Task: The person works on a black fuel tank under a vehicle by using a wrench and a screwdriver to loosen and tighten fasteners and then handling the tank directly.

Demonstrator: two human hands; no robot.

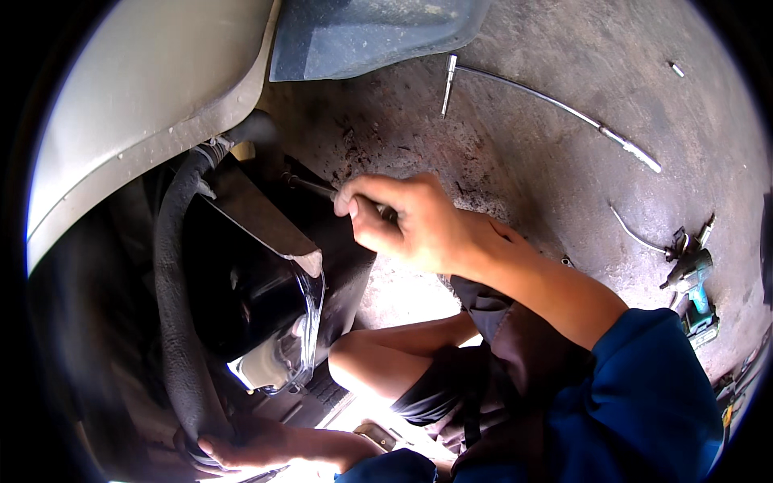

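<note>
Broadly, a stained concrete floor (564, 161) spreads across the right side, and a pale vehicle panel (161, 72) takes up the upper left, its curved lower edge overhanging dark parts. A blue-grey panel (370, 36) sits beside it at the top. From a clamp just beneath the pale panel's lower edge, a thick black hose (177, 298) bends down toward the lower left, where the left hand (258, 444) is wrapped around its lower end. To the hose's right a flat metal bracket (258, 209) slants downward, with clear plastic (312, 330) hanging by its lower corner. Near the floor's top edge lies a long T-handled wrench (538, 92), its handle nearest the blue-grey panel. The right hand (403, 217), well above the left, is closed on the end of a slim metal rod (310, 186) that points in under the vehicle; its far tip is lost in shadow. Toward the floor's right edge rests a teal-and-black power tool (696, 298), and by the upper right corner, a small metal cylinder (676, 70).
</note>
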